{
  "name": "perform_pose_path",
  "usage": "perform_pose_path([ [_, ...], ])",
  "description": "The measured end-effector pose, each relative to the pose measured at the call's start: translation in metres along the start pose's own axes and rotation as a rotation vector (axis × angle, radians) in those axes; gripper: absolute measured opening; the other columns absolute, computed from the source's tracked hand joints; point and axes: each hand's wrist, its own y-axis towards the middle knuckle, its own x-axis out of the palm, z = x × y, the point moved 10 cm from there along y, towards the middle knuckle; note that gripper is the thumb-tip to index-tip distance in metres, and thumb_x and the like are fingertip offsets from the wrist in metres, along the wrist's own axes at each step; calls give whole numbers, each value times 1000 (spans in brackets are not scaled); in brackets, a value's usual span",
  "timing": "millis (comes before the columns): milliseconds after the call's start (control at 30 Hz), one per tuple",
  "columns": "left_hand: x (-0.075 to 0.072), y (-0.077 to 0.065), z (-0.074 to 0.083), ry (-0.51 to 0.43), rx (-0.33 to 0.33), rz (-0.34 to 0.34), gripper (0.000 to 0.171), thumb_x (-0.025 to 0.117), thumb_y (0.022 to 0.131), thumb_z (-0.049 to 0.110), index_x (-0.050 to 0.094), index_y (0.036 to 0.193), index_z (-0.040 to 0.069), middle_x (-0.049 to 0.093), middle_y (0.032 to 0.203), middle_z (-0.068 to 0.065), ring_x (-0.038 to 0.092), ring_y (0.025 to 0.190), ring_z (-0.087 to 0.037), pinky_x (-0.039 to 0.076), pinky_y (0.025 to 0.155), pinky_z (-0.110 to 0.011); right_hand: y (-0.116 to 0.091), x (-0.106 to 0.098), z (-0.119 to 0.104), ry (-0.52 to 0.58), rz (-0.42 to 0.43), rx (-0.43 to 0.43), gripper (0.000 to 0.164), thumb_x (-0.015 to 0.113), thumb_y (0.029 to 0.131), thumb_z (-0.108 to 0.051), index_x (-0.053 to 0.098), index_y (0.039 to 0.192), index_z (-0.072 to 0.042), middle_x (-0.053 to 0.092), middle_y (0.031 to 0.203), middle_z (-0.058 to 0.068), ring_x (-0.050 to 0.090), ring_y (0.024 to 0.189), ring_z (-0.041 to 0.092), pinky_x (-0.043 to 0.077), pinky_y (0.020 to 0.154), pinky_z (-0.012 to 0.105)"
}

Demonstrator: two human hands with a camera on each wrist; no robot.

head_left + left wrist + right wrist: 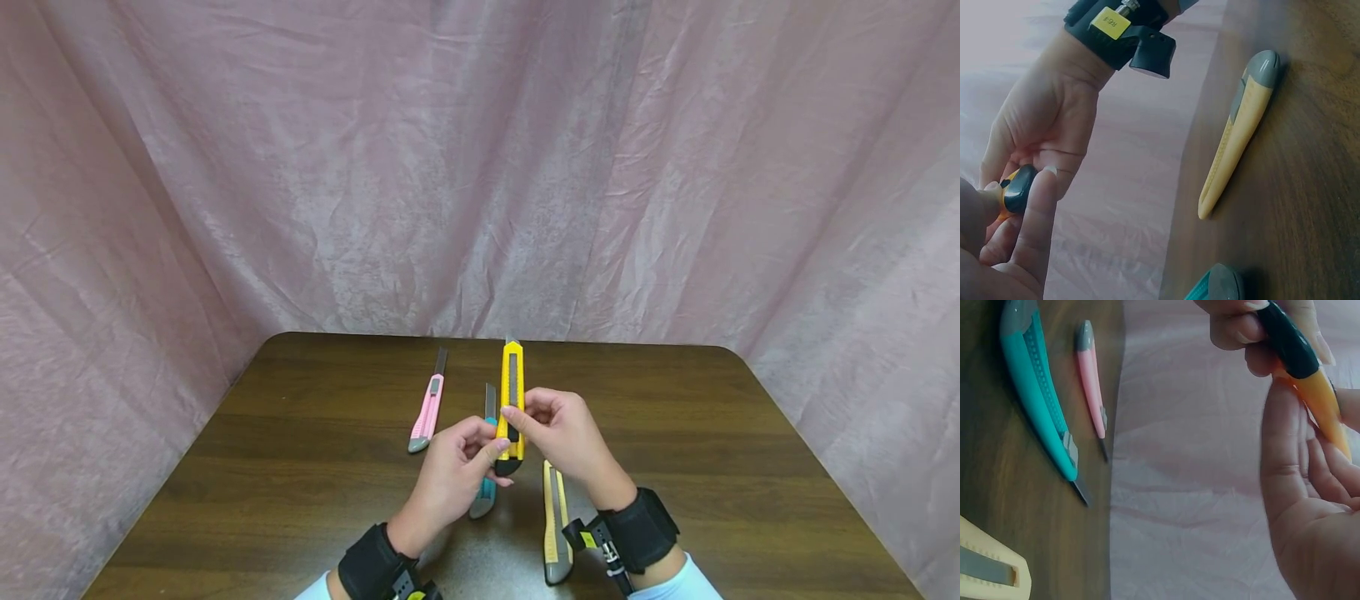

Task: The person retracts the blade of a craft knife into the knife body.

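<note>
A yellow utility knife (pixel 513 375) with a black end cap is held up above the table, its tip pointing away. My left hand (pixel 453 471) pinches it near the black end, thumb on the front face. Higher on the body, my right hand (pixel 562 425) grips its side between thumb and fingers. A short bit of blade shows at its tip. Behind and below lies a teal utility knife (pixel 1038 400) with its blade out, partly hidden by my left hand in the head view. A cream-yellow utility knife (pixel 553 521) lies nearer, by my right wrist.
A pink utility knife (pixel 427 412) with its blade extended lies on the brown wooden table (pixel 300 450), left of my hands. Pink curtain (pixel 450 167) hangs behind the table's far edge. Black straps with small cameras wrap both wrists.
</note>
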Motion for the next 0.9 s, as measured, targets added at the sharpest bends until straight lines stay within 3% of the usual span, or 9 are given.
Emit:
perform_pose_path([
  [100, -1, 0, 1, -2, -1, 5, 19, 69, 98, 16, 67, 105, -1, 72, 101, -26, 73, 85, -42, 67, 63, -36, 1, 3, 4, 7, -30, 36, 21, 74, 96, -28, 75, 91, -7, 69, 72, 6, 57, 57, 11, 55, 51, 24],
  [333, -2, 1, -1, 10, -6, 8, 18, 70, 98, 17, 68, 105, 0, 72, 97, -20, 73, 76, -16, 67, 64, -33, 0, 6, 4, 1, -49, 34, 23, 73, 96, -26, 75, 91, -4, 67, 71, 9, 56, 58, 12, 55, 51, 25],
  [633, -4, 2, -3, 13, -18, 10, 16, 71, 96, 15, 68, 106, 2, 74, 101, -18, 75, 79, -21, 67, 65, -34, -1, 7, -1, -42, -37, -12, 16, 75, 95, -26, 74, 93, -11, 58, 67, 1, 48, 56, 8, 43, 48, 18],
  [900, -6, 2, -2, 14, -26, 11, 19, 73, 95, 18, 68, 105, 3, 74, 99, -18, 75, 80, -23, 67, 66, -34, 0, 9, 5, 20, -59, 28, 23, 72, 98, -27, 75, 97, -4, 72, 78, 8, 61, 60, 10, 58, 57, 23],
])
